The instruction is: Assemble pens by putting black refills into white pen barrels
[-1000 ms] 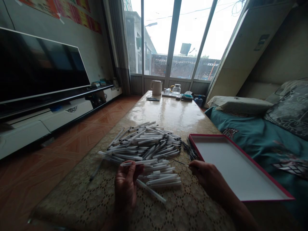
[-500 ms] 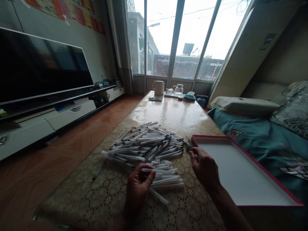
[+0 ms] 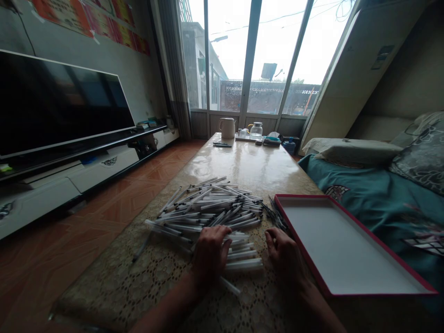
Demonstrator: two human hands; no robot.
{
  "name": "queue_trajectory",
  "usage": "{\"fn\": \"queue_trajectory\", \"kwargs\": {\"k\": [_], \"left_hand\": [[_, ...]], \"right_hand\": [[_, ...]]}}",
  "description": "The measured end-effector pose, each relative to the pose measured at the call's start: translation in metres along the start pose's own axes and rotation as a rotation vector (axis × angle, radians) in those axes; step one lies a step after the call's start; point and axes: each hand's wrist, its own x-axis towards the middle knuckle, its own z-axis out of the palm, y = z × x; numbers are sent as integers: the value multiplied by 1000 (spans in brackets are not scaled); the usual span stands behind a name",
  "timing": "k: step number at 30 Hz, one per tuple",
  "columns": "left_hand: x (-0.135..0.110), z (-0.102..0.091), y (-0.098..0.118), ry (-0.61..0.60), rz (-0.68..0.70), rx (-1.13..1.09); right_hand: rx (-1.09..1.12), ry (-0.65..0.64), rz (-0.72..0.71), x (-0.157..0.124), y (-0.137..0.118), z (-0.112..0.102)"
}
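A heap of white pen barrels with dark tips (image 3: 211,208) lies on the lace-covered table (image 3: 243,166). My left hand (image 3: 210,252) rests palm down on the near end of the heap, its fingers curled over a few barrels. Just right of the heap is my right hand (image 3: 284,256), fingers bent and tips at the table. What they pinch, if anything, is hidden. A bundle of thin dark refills (image 3: 277,217) lies just beyond that hand. A shallow white tray with a red rim (image 3: 347,240) sits to its right.
One loose pen (image 3: 140,249) lies left of the heap. A white jug (image 3: 227,128) and a glass teapot (image 3: 255,130) stand at the table's far end. A television (image 3: 58,111) is on the left, a teal-covered sofa (image 3: 374,199) on the right.
My left hand, which held a barrel up near the table's front, has come down onto the heap. My right hand went to the refills, then drew back toward me.
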Motion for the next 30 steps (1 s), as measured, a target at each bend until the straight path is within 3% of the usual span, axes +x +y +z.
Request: {"fn": "queue_trajectory", "kwargs": {"k": [9,20,24,27,30], "left_hand": [[29,-10,-18,-107,-10,374],[43,-10,-15,-101,-7,417],[29,-19,-15,1,33,192],[9,-23,-13,17,36,-85],[-12,-24,-8,-39,13,-266]], "right_hand": [[29,62,-22,0,-3,0],[46,116,-46,0,-7,-4],[34,175,-144,-1,-14,-5],[-41,182,-334,-2,-31,-11],[-162,28,-510,-2,-53,-19]]}}
